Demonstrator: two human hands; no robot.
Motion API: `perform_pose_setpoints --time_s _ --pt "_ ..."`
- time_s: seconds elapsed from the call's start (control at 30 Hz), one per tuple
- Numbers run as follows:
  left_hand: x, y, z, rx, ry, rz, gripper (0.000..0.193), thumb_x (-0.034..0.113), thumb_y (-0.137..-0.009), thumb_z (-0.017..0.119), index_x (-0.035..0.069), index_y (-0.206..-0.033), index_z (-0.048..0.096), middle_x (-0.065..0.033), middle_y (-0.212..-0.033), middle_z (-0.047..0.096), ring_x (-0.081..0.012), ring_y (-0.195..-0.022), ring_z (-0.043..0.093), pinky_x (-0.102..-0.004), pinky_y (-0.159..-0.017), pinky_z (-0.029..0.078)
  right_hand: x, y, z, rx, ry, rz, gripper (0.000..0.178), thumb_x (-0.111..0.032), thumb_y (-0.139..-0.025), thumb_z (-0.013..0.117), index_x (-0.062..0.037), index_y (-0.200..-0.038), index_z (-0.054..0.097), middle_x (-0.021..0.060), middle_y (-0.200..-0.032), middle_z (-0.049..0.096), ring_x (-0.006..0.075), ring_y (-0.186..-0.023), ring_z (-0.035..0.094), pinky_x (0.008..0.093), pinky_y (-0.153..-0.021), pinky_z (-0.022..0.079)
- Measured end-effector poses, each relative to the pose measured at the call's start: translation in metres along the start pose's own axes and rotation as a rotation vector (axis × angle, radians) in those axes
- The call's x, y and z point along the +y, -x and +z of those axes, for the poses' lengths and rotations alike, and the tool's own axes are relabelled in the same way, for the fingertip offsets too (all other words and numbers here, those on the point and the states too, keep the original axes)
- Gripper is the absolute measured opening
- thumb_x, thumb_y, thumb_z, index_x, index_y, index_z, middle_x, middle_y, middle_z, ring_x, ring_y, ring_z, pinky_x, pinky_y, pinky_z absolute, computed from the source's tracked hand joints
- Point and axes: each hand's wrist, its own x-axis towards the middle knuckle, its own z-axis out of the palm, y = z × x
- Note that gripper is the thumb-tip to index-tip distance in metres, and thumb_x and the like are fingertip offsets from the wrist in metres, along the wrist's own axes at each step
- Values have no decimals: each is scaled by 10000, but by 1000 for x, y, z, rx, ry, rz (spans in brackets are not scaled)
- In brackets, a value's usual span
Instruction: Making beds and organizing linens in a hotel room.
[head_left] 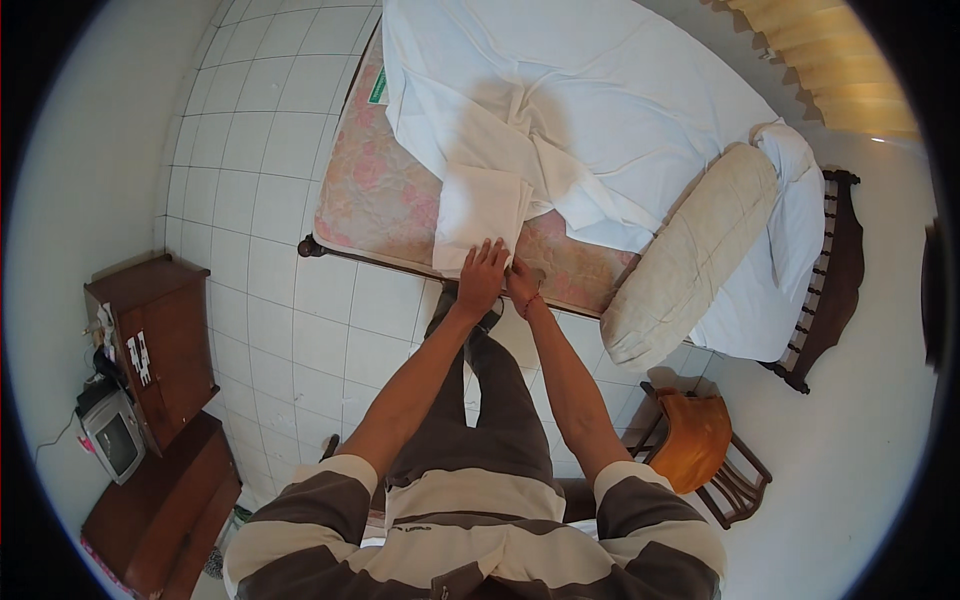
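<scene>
Your left hand (482, 278) lay flat on the near end of the folded white cloth (480, 212), fingers out and not clamped on anything, while your right hand (521, 288) sat at its right corner — couldn't tell if those fingers were pinching it. The cloth was at the near edge of the floral mattress (362, 205). I'd say its folding was mostly done, maybe just smoothing left. Past it, the white sheet (640, 110) lay rumpled and spread out, bolster (690, 260) off to the right.
</scene>
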Motion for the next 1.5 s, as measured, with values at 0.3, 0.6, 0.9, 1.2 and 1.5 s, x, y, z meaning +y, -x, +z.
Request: perform_pose_setpoints --time_s 0.3,0.6,0.9,1.2,1.5 --pt "-9 12 -34 -212 593 22 466 183 -855 667 12 -1269 537 -234 -1375 540 -386 -1333 467 -482 -1111 354 0 11 -6 -108 -670 150 563 -489 -1054 363 -98 -1457 398 77 -1406 505 268 -1233 543 505 -1013 469" --pt "-85 10 -18 51 732 -747 482 218 -865 751 -53 -1203 540 -223 -1166 652 -311 -1097 637 -408 -927 499 -3 5 5 101 -154 76 477 -114 -923 658 1 -1357 498 130 -1250 613 209 -1115 595 380 -924 515" --pt "-85 13 -152 1 1574 -981 536 114 -882 726 -8 -1350 494 -93 -1227 622 -203 -1085 630 -365 -872 546 -104 50 83 88 92 -306 510 -108 -895 648 22 -1360 485 165 -1248 616 239 -1123 598 359 -980 462" --pt "-142 10 -293 178 1259 -841 567 72 -858 753 9 -1359 496 -101 -1211 641 -208 -1104 620 -377 -949 514 -184 29 184 -209 161 -556 560 -158 -898 661 7 -1385 438 184 -1225 617 293 -1119 602 393 -971 464" --pt "-283 43 -168 -20 1027 -1063 620 134 -822 800 -1 -1351 505 -105 -1162 647 -207 -1071 623 -362 -895 520 -27 -52 182 -118 354 -147 500 -163 -918 649 -14 -1360 467 127 -1122 647 200 -970 634 340 -830 518"
